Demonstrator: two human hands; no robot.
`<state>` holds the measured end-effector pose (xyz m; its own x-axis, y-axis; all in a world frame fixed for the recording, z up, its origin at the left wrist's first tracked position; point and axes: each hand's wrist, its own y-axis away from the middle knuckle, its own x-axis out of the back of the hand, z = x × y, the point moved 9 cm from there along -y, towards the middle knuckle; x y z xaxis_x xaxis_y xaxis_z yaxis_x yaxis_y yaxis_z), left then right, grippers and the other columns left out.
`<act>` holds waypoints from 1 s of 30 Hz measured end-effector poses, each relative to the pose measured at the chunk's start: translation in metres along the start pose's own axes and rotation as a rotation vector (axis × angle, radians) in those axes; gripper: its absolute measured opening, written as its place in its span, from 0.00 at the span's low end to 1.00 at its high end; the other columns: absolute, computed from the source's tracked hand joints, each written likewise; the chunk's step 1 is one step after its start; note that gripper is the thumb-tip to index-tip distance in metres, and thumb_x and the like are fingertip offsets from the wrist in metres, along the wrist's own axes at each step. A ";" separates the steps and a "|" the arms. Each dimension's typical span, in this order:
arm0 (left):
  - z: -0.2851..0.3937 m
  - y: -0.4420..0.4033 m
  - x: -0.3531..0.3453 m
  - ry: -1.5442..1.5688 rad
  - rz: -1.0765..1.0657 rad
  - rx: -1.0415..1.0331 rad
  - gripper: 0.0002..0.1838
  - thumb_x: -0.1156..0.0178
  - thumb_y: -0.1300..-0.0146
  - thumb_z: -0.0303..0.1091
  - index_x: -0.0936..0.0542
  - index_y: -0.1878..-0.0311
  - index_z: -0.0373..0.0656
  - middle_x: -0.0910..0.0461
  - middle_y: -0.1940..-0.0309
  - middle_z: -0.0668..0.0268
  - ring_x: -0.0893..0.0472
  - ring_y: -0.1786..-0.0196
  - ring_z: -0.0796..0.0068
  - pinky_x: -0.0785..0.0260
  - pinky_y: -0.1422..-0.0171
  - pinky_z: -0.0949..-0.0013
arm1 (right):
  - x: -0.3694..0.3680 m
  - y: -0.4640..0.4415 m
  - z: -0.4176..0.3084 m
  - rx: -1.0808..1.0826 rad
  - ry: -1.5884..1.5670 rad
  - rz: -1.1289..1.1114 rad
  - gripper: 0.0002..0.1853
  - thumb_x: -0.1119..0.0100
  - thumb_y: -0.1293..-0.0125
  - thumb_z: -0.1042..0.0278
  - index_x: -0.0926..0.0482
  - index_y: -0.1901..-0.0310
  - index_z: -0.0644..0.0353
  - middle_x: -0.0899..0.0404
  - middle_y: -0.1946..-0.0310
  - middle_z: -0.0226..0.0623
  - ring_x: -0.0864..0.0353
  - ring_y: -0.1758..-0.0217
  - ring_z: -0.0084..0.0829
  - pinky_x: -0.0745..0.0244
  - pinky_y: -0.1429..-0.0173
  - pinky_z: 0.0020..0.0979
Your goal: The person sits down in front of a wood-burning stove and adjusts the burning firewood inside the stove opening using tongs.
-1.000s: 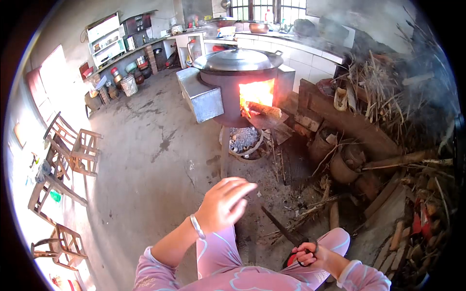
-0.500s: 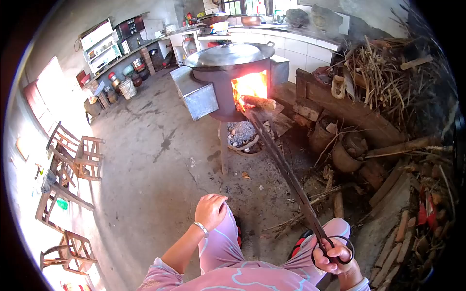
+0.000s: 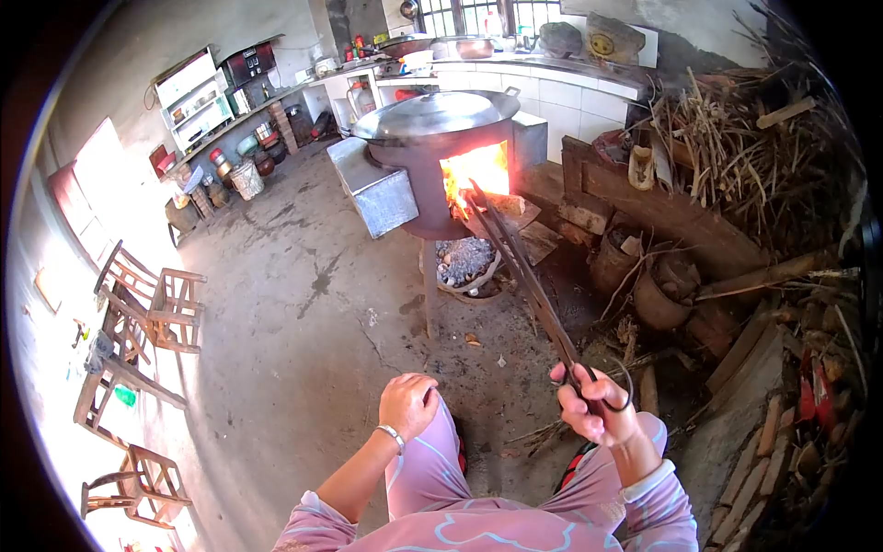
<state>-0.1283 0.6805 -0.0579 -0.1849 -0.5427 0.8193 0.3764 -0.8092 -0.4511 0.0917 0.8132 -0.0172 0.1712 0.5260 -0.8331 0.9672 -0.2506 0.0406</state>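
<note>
- Where the frame darkens at the right, the firewood pile [image 3: 727, 156] runs into the black border, its outer edge cut off.
- In the upper middle stands your stove [image 3: 425, 184], its back hidden and its inside lost in the glare of the fire [image 3: 478, 166].
- Over its top sits the domed lid [image 3: 437, 115], so you can't see what lies beneath.
- From right of the lower middle up to the stove's mouth run your dark tongs [image 3: 543, 308]; their tips show against the flames, but you can't tell whether they touch anything.
- Behind the tongs at that mouth lies a log [image 3: 506, 204], its inner end swallowed by brightness.
- Right of the lower middle, your right hand [image 3: 593, 405] grips the tongs' handles, partly covering them.
- In the lower middle, your left hand [image 3: 407, 405] rests on your knee; its fingertips are hidden, so you can't tell how tightly they curl.
</note>
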 end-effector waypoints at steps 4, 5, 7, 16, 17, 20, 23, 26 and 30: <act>0.000 0.002 0.002 -0.007 0.013 0.006 0.05 0.39 0.47 0.31 0.17 0.68 0.42 0.15 0.64 0.62 0.18 0.55 0.62 0.28 0.48 0.58 | -0.006 -0.040 -0.008 -0.007 -0.114 -0.079 0.18 0.46 0.35 0.65 0.31 0.45 0.60 0.35 0.76 0.29 0.41 0.84 0.19 0.44 0.86 0.20; 0.000 0.002 0.002 -0.011 0.014 0.004 0.05 0.39 0.47 0.31 0.17 0.69 0.42 0.15 0.64 0.62 0.18 0.55 0.62 0.28 0.48 0.58 | -0.010 -0.050 -0.012 -0.015 -0.168 -0.103 0.18 0.46 0.35 0.64 0.30 0.45 0.59 0.35 0.75 0.29 0.40 0.82 0.19 0.43 0.86 0.19; -0.002 0.003 0.001 -0.018 0.018 -0.002 0.05 0.39 0.47 0.31 0.17 0.69 0.42 0.15 0.65 0.62 0.17 0.56 0.62 0.27 0.49 0.58 | -0.015 -0.074 -0.020 -0.019 -0.243 -0.164 0.18 0.45 0.36 0.64 0.29 0.46 0.58 0.36 0.75 0.28 0.39 0.81 0.19 0.42 0.85 0.20; -0.010 0.002 0.005 0.029 0.057 0.013 0.03 0.40 0.46 0.29 0.18 0.70 0.43 0.15 0.66 0.64 0.17 0.59 0.62 0.26 0.53 0.59 | -0.030 -0.158 -0.057 0.039 -0.567 -0.289 0.18 0.47 0.39 0.69 0.27 0.51 0.73 0.37 0.75 0.30 0.38 0.81 0.20 0.41 0.81 0.21; -0.012 0.003 0.006 0.036 0.060 0.017 0.03 0.40 0.46 0.29 0.18 0.70 0.43 0.15 0.66 0.64 0.17 0.59 0.62 0.26 0.53 0.59 | -0.029 -0.163 -0.060 0.041 -0.603 -0.275 0.18 0.45 0.40 0.70 0.29 0.51 0.74 0.37 0.76 0.31 0.38 0.81 0.20 0.41 0.81 0.21; -0.015 0.004 0.007 0.053 0.070 0.023 0.03 0.40 0.46 0.28 0.18 0.70 0.43 0.15 0.66 0.64 0.17 0.59 0.61 0.26 0.53 0.59 | -0.029 -0.178 -0.070 0.033 -0.663 -0.305 0.19 0.45 0.41 0.72 0.29 0.51 0.77 0.37 0.76 0.31 0.38 0.82 0.20 0.42 0.82 0.21; -0.015 0.005 0.012 0.061 0.086 0.028 0.03 0.40 0.46 0.27 0.18 0.71 0.42 0.15 0.67 0.63 0.17 0.60 0.61 0.26 0.54 0.59 | -0.028 -0.191 -0.078 0.025 -0.694 -0.315 0.20 0.46 0.41 0.73 0.30 0.50 0.80 0.36 0.76 0.31 0.38 0.82 0.20 0.43 0.82 0.22; -0.017 0.006 0.012 0.070 0.097 0.035 0.03 0.40 0.47 0.28 0.18 0.71 0.42 0.15 0.67 0.63 0.17 0.60 0.61 0.26 0.54 0.59 | -0.028 -0.206 -0.086 0.012 -0.726 -0.335 0.20 0.46 0.42 0.73 0.31 0.50 0.81 0.36 0.76 0.32 0.38 0.82 0.20 0.43 0.82 0.22; -0.019 0.005 0.011 0.073 0.098 0.028 0.03 0.40 0.47 0.30 0.18 0.71 0.43 0.16 0.68 0.63 0.17 0.60 0.61 0.27 0.54 0.59 | -0.030 -0.222 -0.092 0.010 -0.721 -0.315 0.18 0.46 0.43 0.75 0.31 0.53 0.80 0.37 0.78 0.31 0.37 0.83 0.20 0.43 0.82 0.22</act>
<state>-0.1456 0.6662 -0.0584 -0.2113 -0.6350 0.7430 0.4209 -0.7452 -0.5172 -0.1114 0.9280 0.0494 -0.2776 -0.0830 -0.9571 0.9478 -0.1864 -0.2587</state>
